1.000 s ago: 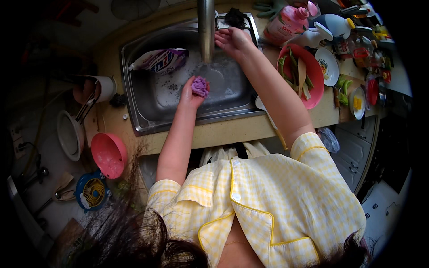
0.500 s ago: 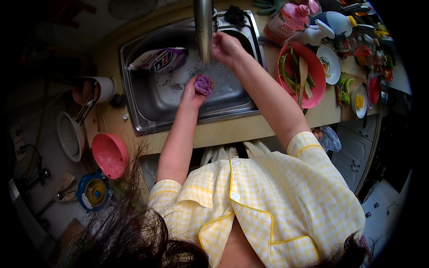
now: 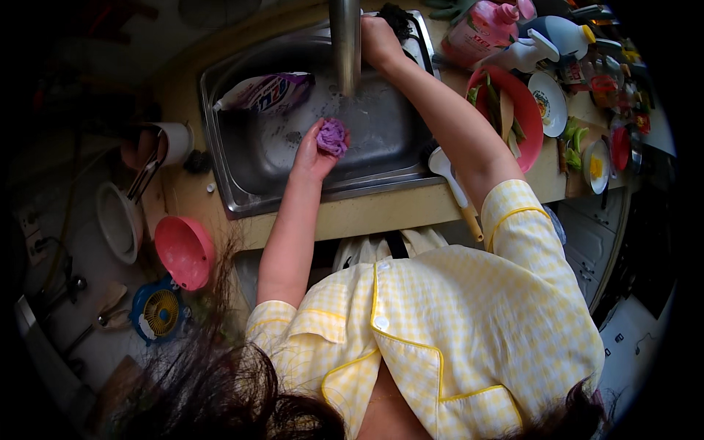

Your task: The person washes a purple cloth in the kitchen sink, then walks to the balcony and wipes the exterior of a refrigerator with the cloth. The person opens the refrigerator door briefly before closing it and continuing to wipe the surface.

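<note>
My left hand [image 3: 317, 150] is closed around a crumpled purple cloth [image 3: 332, 138], held over the sink basin just below the faucet spout. My right hand [image 3: 380, 42] is up beside the metal faucet [image 3: 345, 51], its fingers curled in at the faucet handle; the spout hides part of the grip. Beneath both hands is the stainless steel sink [image 3: 286, 165], with bubbles and wet marks on its bottom. A purple and white detergent pouch [image 3: 273, 93] lies inside at the back left.
Right of the sink stand a red basin [image 3: 524, 110] with green vegetables, a white plate [image 3: 548, 103] and several bottles, one a pink pump bottle [image 3: 480, 33]. A white-handled brush [image 3: 456, 192] lies over the counter edge. At left are a pink bowl [image 3: 183, 253] and a blue fan [image 3: 158, 312].
My right hand has moved up and slightly right along the faucet, and its fingers have curled in. My left hand stays almost in place with the purple cloth. The brush has come into view.
</note>
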